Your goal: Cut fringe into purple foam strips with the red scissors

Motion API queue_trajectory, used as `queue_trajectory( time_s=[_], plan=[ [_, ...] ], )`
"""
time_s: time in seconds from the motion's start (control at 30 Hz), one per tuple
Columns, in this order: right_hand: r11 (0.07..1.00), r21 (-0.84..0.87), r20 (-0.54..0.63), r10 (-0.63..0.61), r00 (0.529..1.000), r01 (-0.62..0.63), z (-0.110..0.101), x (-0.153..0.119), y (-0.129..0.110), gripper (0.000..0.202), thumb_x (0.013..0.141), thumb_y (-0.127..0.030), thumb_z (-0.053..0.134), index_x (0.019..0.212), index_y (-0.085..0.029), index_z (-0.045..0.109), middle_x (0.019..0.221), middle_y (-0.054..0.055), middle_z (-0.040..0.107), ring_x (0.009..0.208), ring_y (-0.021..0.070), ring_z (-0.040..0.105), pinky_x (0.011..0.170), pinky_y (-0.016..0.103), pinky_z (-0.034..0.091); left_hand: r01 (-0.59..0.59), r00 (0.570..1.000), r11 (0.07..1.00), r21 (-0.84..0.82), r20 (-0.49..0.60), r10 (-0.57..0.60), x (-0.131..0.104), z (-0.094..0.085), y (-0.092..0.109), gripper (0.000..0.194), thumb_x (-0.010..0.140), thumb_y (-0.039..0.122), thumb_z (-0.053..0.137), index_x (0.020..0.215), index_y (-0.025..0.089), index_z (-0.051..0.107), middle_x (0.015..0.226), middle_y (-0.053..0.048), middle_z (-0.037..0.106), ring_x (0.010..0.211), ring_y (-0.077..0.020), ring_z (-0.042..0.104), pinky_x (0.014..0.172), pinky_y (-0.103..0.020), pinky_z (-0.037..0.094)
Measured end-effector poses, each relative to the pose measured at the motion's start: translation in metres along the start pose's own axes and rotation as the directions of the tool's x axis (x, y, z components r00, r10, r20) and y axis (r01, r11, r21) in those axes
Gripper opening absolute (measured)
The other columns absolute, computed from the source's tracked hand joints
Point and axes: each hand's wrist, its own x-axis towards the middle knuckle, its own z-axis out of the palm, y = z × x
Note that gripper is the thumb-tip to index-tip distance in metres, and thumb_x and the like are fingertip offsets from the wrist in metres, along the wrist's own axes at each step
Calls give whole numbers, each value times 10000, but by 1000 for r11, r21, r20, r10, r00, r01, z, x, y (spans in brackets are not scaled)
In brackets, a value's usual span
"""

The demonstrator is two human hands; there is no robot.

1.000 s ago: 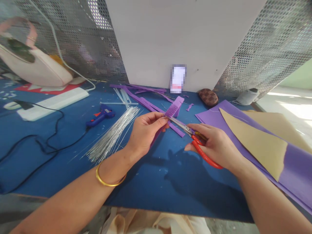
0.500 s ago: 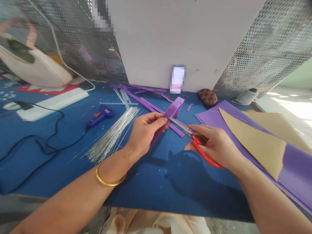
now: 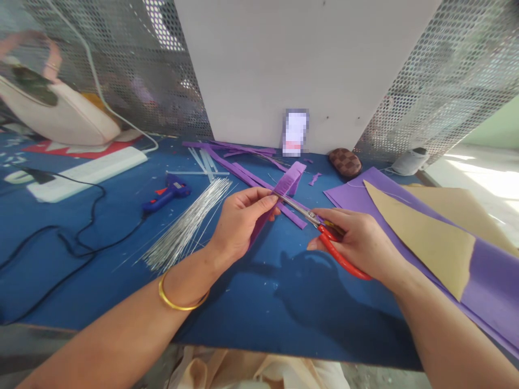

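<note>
Barely any shift over 1 s: left hand (image 3: 251, 213) still pinching purple paper strip (image 3: 291, 178) between thumb and fingers, above blue tabletop (image 3: 251, 313). Right hand (image 3: 357, 237) curled round red-handled scissors (image 3: 311, 214); blades near-closed at strip's edge, beside thumb. Likely mid-snip.

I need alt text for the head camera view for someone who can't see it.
A right hand holds red-handled scissors to a purple strip pinched in the left hand over a blue table. To their left lie thin silvery wires and a blue glue gun; to their right, purple and tan sheets.
</note>
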Motion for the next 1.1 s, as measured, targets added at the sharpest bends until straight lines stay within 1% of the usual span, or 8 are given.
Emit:
queue_trajectory(
  time_s=[0.27,0.4,0.53,0.6,0.83,0.97,1.1],
  plan=[
    [999,49,22,-3,1000,2,-1,0,1,486,777,-520,701,1136,-192,691,877,60,714,639,159,609,587,257,469,15,1000,1000,3,10,-15,-1,-2,2,96,740,264,750,726,175,715,633,9,645,611,-94,578,627,-204,472],
    [999,40,7,18,1000,-18,-1,1,2,529,761,-550,705,1159,-203,686,902,59,714,665,166,618,623,267,479,13,1000,1000,-2,5,-13,-1,-1,1,99,734,269,758,755,179,720,654,8,654,620,-97,583,625,-209,475],
    [999,33,2,39,999,-39,-1,1,3,597,716,-604,717,1165,-212,686,924,63,715,700,183,637,654,276,490,3,1000,1000,10,10,-3,-2,-1,2,92,735,259,754,755,176,719,662,8,658,619,-96,583,624,-211,473],
    [999,28,3,39,999,-39,-1,0,3,598,714,-615,712,1158,-216,688,930,64,714,711,188,641,657,278,490,2,1000,1000,17,10,-2,-2,-1,2,89,738,258,748,755,176,719,657,8,659,617,-96,582,630,-216,472],
    [1000,-7,25,27,999,-27,-1,1,-2,612,734,-587,711,1226,-231,641,890,45,692,645,163,606,581,268,468,-40,999,998,56,-5,40,-2,0,3,86,734,262,740,727,179,716,631,9,644,599,-105,565,634,-244,461],
    [1000,-25,12,17,1000,-16,0,1,-3,600,752,-589,692,1219,-215,645,890,61,689,650,170,609,584,275,467,-43,999,997,71,-14,44,-2,1,3,105,723,281,745,726,180,714,637,2,646,601,-116,568,622,-253,454],
    [999,-38,8,23,1000,-23,0,0,-2,594,754,-587,690,1221,-223,641,861,43,678,617,156,588,568,272,454,-40,999,997,61,-18,41,-2,1,3,95,718,270,748,727,181,715,642,2,647,610,-115,571,624,-248,456]
  ],
)
